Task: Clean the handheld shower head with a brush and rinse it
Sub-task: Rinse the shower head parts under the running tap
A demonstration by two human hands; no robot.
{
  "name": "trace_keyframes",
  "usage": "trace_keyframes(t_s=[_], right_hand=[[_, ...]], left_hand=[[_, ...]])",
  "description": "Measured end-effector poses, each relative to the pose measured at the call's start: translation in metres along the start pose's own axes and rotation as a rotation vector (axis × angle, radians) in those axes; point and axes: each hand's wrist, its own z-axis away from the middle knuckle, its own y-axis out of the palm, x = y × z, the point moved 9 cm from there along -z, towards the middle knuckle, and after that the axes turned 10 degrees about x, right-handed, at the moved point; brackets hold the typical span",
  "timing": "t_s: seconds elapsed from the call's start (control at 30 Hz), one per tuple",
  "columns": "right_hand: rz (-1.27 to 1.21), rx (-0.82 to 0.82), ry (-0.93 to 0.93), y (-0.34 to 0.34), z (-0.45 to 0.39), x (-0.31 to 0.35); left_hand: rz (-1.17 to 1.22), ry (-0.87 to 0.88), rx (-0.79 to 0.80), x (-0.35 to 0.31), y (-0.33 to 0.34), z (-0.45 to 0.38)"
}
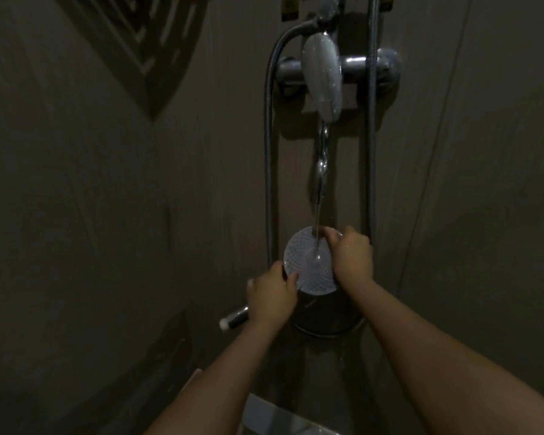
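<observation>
The shower head (308, 262) is held face-up beneath the tap (322, 73), directly in the water stream (319, 183). Its lower-left rim is pinched by the left hand (272, 296); its right rim is gripped by the right hand (352, 259). The face should be tilted slowly so every nozzle is flushed.

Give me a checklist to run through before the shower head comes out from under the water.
1. Water running: ok. A stream falls from the tap above.
2. Stream lands on the face: ok. It hits the round white face of the shower head.
3. Left hand hold: ok. It grips the lower left edge of the shower head.
4. Right hand hold: ok. Its fingers curl over the upper right rim.
5. Face rinsed clean: cannot tell. The picture is too dark and blurred to show residue.
6. Brush put aside: cannot tell. A dark handle with a white tip sticks out beside the left hand; unclear what it is.
</observation>
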Motion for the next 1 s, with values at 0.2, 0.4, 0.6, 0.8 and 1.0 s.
trace_keyframes(t_s=[0.2,0.4,0.6,0.8,1.0], right_hand=[[-0.193,-0.072,0.174,-0.002,0.013,-0.037],[-0.348,-0.164,0.27,0.002,0.02,-0.059],[-0.434,-0.069,0.393,0.035,0.036,-0.076],[-0.577,0.128,0.474,0.088,0.046,-0.078],[0.139,0.092,0.039,0.064,0.041,-0.03]], left_hand=[[-0.372,-0.025,-0.086,0.009,0.0,0.012],[0.228,-0.272,-0.315,0.051,-0.034,0.021],[1.413,-0.385,-0.424,0.066,-0.008,0.001],[1.611,-0.422,0.001,0.024,0.024,0.004],[1.444,-0.308,0.038,0.013,0.012,-0.003]])
